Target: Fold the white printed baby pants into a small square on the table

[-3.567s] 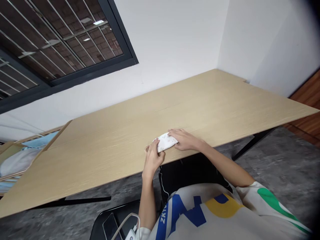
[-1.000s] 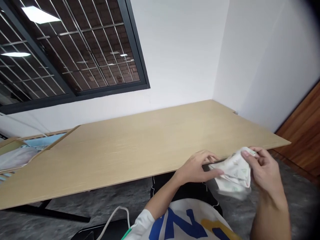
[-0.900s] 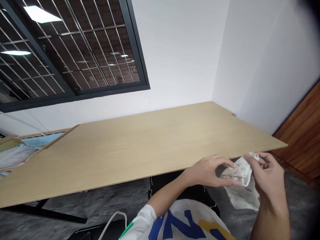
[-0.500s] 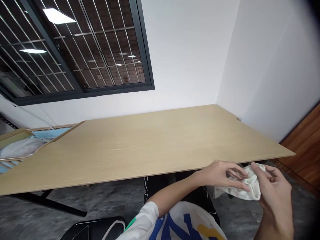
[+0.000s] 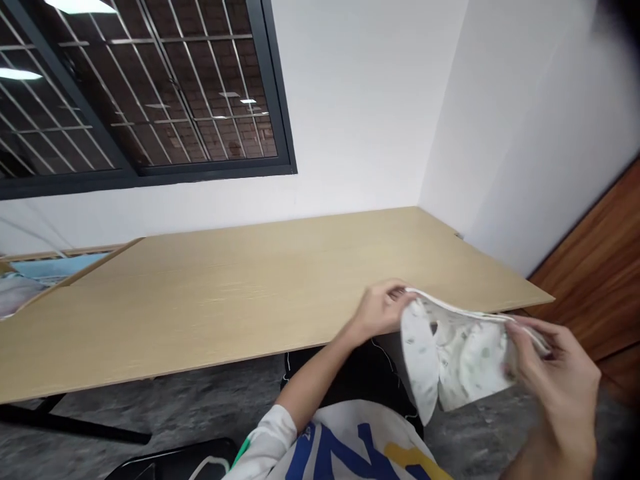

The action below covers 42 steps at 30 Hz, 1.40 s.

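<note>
A white fabric piece with a small pale green print hangs stretched between my hands, over the table's front edge at the right. It looks like a small cloth garment, but its exact kind does not show. My left hand pinches the left end of its bound upper edge. Gripping the right end of that edge is my right hand, with the thumb toward me. Below the edge the cloth drops in loose folds, with a separate flap on the left side.
The wooden table stretches across the view against the white wall. A barred window is at the upper left. At the far left a wooden crib holds blue and white bedding. A black chair stands at the bottom.
The crumpled cloth has been spread out and now hangs open. My left hand has moved left and up, away from the right hand. The view has shifted a little to the right.
</note>
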Each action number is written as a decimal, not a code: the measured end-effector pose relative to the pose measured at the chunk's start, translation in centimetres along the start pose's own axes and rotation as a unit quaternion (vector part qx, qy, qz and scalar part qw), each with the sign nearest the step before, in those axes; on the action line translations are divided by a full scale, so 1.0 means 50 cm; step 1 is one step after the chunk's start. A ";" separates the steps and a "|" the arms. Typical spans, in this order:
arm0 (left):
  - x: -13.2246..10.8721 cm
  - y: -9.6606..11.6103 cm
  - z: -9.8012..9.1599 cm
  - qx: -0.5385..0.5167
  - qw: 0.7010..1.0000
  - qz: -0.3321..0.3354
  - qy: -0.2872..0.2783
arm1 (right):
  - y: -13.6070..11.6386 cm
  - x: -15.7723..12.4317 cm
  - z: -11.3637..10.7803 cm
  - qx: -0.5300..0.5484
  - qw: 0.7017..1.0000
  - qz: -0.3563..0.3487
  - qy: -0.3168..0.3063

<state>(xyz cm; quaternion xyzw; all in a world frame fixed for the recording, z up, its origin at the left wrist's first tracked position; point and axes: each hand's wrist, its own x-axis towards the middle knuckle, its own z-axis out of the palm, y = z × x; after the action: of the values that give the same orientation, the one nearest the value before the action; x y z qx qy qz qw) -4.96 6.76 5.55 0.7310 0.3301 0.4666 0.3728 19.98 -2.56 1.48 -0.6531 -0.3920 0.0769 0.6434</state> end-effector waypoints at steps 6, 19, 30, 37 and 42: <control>0.005 0.046 -0.179 0.097 0.988 0.115 0.042 | -0.059 0.030 0.068 0.021 0.951 -0.291 -0.098; -0.057 0.112 -0.408 0.324 0.926 0.110 0.163 | -0.166 0.026 0.207 0.106 0.894 -0.353 -0.255; -0.121 0.146 -0.482 0.436 0.882 0.065 0.165 | -0.207 0.066 0.269 0.130 0.871 -0.319 -0.351; -0.130 0.178 -0.538 0.431 0.867 0.225 0.110 | -0.296 0.116 0.232 0.091 0.806 -0.398 -0.429; -0.094 0.174 -0.562 0.493 0.836 0.227 0.081 | -0.363 0.155 0.282 0.110 0.798 -0.408 -0.430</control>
<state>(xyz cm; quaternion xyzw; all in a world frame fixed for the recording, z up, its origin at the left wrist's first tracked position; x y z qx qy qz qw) -31.49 5.12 18.97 0.8318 0.3703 0.3716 -0.1812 9.24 10.71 18.71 -0.2571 -0.8473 0.1236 0.4480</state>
